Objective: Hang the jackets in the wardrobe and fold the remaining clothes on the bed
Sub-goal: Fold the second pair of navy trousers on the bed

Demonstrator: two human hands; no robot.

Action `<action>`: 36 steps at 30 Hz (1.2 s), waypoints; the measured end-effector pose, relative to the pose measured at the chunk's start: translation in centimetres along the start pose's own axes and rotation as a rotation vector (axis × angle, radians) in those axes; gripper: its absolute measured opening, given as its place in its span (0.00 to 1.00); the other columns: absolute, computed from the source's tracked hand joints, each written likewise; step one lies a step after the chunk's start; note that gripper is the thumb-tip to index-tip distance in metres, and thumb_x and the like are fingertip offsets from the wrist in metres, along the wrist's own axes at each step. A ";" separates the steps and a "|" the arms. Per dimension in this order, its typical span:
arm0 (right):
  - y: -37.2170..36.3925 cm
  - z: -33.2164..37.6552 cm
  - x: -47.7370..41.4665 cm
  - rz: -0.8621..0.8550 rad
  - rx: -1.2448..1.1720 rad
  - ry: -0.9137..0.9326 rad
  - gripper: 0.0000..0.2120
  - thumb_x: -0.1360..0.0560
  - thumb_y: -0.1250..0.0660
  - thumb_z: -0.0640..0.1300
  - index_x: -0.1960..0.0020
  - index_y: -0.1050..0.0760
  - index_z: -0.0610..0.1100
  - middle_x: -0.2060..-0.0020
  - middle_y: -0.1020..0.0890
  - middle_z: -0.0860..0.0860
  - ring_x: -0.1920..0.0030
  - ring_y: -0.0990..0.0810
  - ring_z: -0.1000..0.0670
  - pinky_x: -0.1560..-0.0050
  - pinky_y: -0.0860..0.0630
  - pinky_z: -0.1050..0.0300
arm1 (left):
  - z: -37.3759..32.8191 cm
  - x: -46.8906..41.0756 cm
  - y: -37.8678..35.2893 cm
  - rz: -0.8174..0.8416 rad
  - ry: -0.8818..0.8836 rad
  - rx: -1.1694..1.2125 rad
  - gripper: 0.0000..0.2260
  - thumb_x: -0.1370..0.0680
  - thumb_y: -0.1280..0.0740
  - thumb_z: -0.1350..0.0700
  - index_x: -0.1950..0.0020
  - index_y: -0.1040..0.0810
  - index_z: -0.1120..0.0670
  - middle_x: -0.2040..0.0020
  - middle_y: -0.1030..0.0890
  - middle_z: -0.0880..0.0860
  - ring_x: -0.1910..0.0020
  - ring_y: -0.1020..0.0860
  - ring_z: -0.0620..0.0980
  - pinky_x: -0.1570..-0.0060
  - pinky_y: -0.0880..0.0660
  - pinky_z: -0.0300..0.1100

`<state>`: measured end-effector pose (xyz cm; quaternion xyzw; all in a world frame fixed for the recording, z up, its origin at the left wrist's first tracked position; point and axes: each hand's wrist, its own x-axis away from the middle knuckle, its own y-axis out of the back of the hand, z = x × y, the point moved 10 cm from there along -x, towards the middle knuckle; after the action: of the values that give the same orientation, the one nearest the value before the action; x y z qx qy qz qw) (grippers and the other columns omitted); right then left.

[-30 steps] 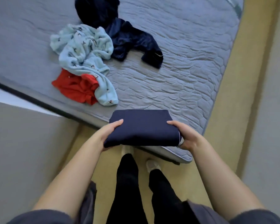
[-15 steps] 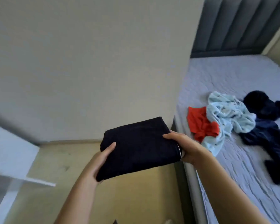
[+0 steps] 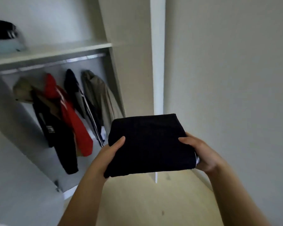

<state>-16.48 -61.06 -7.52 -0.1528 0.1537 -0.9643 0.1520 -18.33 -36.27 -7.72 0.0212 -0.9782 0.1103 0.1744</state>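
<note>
Folded dark garment [image 3: 150, 144], held in mid-air, near centre: left hand [image 3: 112, 150] and right hand [image 3: 201, 154] grasp its side edges, thumbs on top, fingers under. Far left, open wardrobe [image 3: 116, 82]: jackets [image 3: 72, 118] hanging on rail [image 3: 55, 62]; shelf [image 3: 59, 50] above carries blurred folded clothes [image 3: 5, 38]

Wall: a plain cream-white painted wall [image 3: 232, 66] fills the right side, from near to far.
Floor: a pale yellow smooth floor [image 3: 137, 203] lies low in the middle, near.
Edge strip: a thin pale strip [image 3: 203, 178] runs along the bottom of the wall on the right, where it meets the floor.
Spot: a small dark spot [image 3: 162, 213] sits on the floor, near, a bit right of the middle.
</note>
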 end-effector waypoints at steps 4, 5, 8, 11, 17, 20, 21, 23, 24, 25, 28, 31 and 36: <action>-7.1 0.5 -7.2 0.161 0.048 -0.029 0.21 0.27 0.35 0.44 0.34 0.27 0.48 0.40 0.20 0.43 0.41 0.20 0.41 0.54 0.21 0.51 | -3.4 -0.8 7.7 -0.137 -0.095 0.104 0.20 0.33 0.27 0.48 0.42 0.22 0.50 0.50 0.15 0.52 0.51 0.16 0.52 0.59 0.20 0.42; -8.6 0.7 -8.7 0.196 0.065 -0.034 0.21 0.27 0.35 0.44 0.33 0.27 0.48 0.40 0.20 0.43 0.42 0.20 0.41 0.54 0.21 0.51 | -4.2 -1.0 9.2 -0.165 -0.117 0.127 0.21 0.33 0.27 0.48 0.41 0.22 0.50 0.50 0.15 0.52 0.51 0.16 0.52 0.60 0.20 0.41; -13.0 1.4 -13.3 0.287 0.094 -0.036 0.23 0.27 0.34 0.44 0.32 0.29 0.45 0.41 0.20 0.42 0.44 0.19 0.41 0.54 0.20 0.51 | -6.8 -1.8 13.4 -0.235 -0.177 0.166 0.23 0.32 0.27 0.48 0.39 0.23 0.51 0.51 0.15 0.51 0.53 0.16 0.51 0.64 0.20 0.39; -17.0 2.7 -18.1 0.380 0.077 -0.016 0.26 0.29 0.31 0.44 0.32 0.30 0.45 0.39 0.22 0.40 0.41 0.21 0.39 0.53 0.20 0.50 | -9.7 -3.4 17.1 -0.284 -0.222 0.161 0.19 0.29 0.28 0.48 0.40 0.23 0.52 0.53 0.15 0.51 0.55 0.16 0.52 0.66 0.21 0.40; -23.8 6.5 -28.1 0.500 0.102 0.025 0.29 0.33 0.29 0.43 0.33 0.28 0.49 0.41 0.19 0.43 0.43 0.19 0.41 0.53 0.20 0.51 | -16.3 -8.5 22.7 -0.326 -0.363 0.186 0.17 0.30 0.29 0.48 0.42 0.23 0.49 0.47 0.16 0.49 0.49 0.17 0.50 0.60 0.20 0.38; -27.3 9.5 -32.6 0.589 0.092 0.041 0.29 0.34 0.30 0.43 0.33 0.28 0.51 0.39 0.20 0.44 0.41 0.20 0.41 0.51 0.20 0.49 | -20.0 -10.6 25.3 -0.419 -0.424 0.161 0.17 0.32 0.28 0.46 0.44 0.22 0.48 0.49 0.16 0.48 0.49 0.17 0.48 0.59 0.21 0.38; -28.6 10.6 -34.0 0.620 0.095 0.054 0.29 0.33 0.30 0.42 0.32 0.28 0.51 0.39 0.20 0.45 0.40 0.20 0.41 0.49 0.20 0.48 | -21.4 -11.2 26.1 -0.440 -0.445 0.154 0.18 0.32 0.28 0.46 0.45 0.22 0.48 0.49 0.15 0.47 0.50 0.17 0.48 0.59 0.20 0.38; -31.4 13.0 -36.6 0.685 0.107 0.094 0.30 0.33 0.31 0.42 0.32 0.29 0.51 0.38 0.21 0.45 0.39 0.21 0.41 0.44 0.21 0.46 | -24.5 -12.0 27.7 -0.489 -0.501 0.148 0.18 0.33 0.29 0.46 0.45 0.22 0.48 0.50 0.15 0.47 0.51 0.17 0.47 0.62 0.21 0.37; -32.9 14.3 -37.8 0.716 0.098 0.110 0.30 0.34 0.31 0.42 0.31 0.29 0.51 0.38 0.21 0.44 0.39 0.21 0.41 0.44 0.21 0.46 | -26.3 -12.2 28.5 -0.512 -0.539 0.143 0.17 0.32 0.29 0.46 0.45 0.22 0.47 0.50 0.15 0.47 0.52 0.17 0.47 0.63 0.21 0.36; -34.5 15.6 -38.8 0.750 0.079 0.120 0.31 0.34 0.31 0.43 0.31 0.29 0.51 0.37 0.21 0.44 0.39 0.22 0.41 0.44 0.21 0.47 | -28.0 -12.3 29.3 -0.534 -0.578 0.142 0.16 0.32 0.29 0.47 0.45 0.22 0.47 0.51 0.15 0.47 0.53 0.16 0.47 0.63 0.21 0.36; -38.6 18.9 -40.5 0.873 0.012 0.145 0.28 0.30 0.33 0.42 0.30 0.30 0.49 0.36 0.23 0.43 0.37 0.23 0.41 0.43 0.22 0.49 | -31.8 -12.4 31.6 -0.590 -0.651 0.139 0.17 0.33 0.29 0.47 0.44 0.22 0.47 0.50 0.15 0.48 0.53 0.16 0.49 0.62 0.20 0.38; -42.0 21.4 -42.4 0.922 -0.021 0.168 0.23 0.25 0.37 0.40 0.30 0.30 0.48 0.37 0.22 0.43 0.37 0.23 0.41 0.41 0.22 0.48 | -35.1 -13.1 33.5 -0.578 -0.688 0.162 0.19 0.32 0.29 0.49 0.42 0.22 0.48 0.47 0.16 0.51 0.49 0.17 0.51 0.53 0.23 0.45; -48.0 26.2 -47.3 0.868 -0.012 0.220 0.24 0.29 0.36 0.41 0.33 0.28 0.44 0.40 0.20 0.43 0.43 0.19 0.43 0.46 0.20 0.49 | -41.8 -15.8 37.8 -0.533 -0.640 0.246 0.20 0.34 0.29 0.53 0.43 0.20 0.54 0.49 0.15 0.56 0.53 0.16 0.56 0.59 0.22 0.48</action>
<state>23.51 -8.05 20.91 0.0284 0.2245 -0.8209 0.5243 7.51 9.96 17.16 0.3269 -0.9229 0.1652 -0.1192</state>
